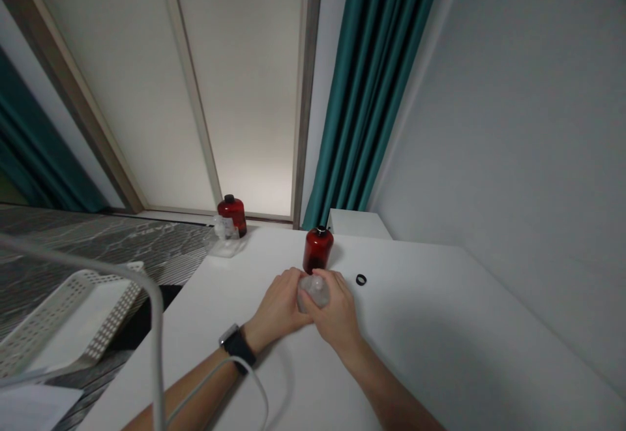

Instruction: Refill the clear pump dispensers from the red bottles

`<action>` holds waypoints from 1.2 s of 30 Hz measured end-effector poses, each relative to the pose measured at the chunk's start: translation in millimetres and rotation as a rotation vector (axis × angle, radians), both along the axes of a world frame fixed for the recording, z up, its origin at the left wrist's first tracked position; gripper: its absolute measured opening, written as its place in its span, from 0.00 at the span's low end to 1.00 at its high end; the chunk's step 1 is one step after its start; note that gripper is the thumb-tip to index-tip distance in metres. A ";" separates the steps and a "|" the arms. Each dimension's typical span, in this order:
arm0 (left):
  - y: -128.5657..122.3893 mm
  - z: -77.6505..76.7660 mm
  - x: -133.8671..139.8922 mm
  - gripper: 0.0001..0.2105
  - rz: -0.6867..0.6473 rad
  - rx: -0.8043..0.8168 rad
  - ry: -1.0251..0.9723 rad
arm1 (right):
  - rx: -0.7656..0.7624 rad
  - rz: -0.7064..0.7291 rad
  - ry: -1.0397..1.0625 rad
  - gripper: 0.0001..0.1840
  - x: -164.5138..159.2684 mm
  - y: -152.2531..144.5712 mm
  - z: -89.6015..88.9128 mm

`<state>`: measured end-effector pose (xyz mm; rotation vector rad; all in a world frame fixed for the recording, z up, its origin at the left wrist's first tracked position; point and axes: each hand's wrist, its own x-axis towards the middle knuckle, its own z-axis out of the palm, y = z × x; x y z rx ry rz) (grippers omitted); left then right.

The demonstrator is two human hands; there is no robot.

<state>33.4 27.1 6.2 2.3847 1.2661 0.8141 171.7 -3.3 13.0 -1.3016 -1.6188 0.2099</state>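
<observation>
Between my two hands is a small translucent, whitish rounded object (317, 289), perhaps a clear bottle or a plastic cover; its exact kind does not show. My left hand (283, 300), with a dark watch on the wrist, wraps its left side. My right hand (337, 310) closes round the right side, its thumb across the front. Just beyond my fingers a dark red bottle (318, 248) stands upright on the white table (415, 353). A black ring (360, 280) lies flat to the right of my right hand.
At the table's far left corner stand another red bottle (235, 214) with a black neck and some clear plastic pieces (225, 230). A white perforated basket (53, 313) sits lower, left of the table. A white cable (155, 326) crosses the left foreground. A wall borders the right.
</observation>
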 end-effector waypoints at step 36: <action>19.5 -2.1 -21.5 0.30 -0.263 -0.179 -0.238 | -0.100 0.330 -0.173 0.25 32.5 3.6 9.3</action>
